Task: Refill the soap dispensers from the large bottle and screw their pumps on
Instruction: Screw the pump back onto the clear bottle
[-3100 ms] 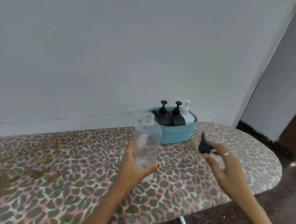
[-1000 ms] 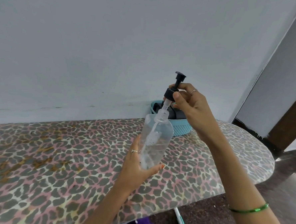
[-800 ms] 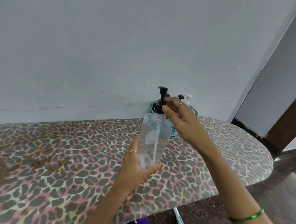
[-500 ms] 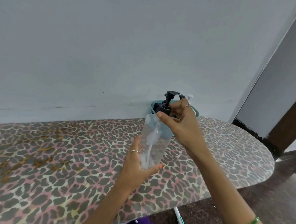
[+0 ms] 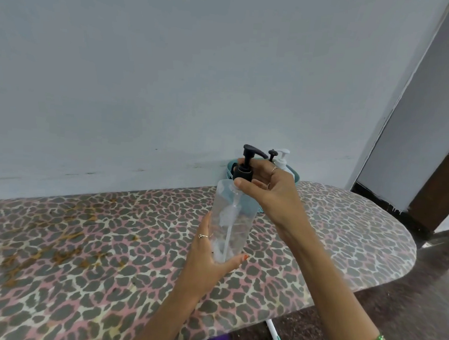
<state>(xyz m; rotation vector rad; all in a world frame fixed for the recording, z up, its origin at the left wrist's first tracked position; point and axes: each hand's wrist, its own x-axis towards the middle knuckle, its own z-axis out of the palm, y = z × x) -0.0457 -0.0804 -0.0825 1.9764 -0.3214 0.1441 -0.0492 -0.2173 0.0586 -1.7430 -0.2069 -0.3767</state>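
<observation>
Pump (image 5: 245, 168) now sits on my clear bottle (image 5: 231, 217); my right hand (image 5: 272, 191) pinches it to twist, my left hand (image 5: 207, 258) grips the bottle.

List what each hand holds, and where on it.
Left hand grips the clear plastic bottle round its lower body. Right hand pinches the black pump at its collar.

We face a pale blue wall (image 5: 171, 74); a leopard-print board (image 5: 81, 253) spans nine to three o'clock, dark floor (image 5: 406, 312) at four o'clock.
</observation>
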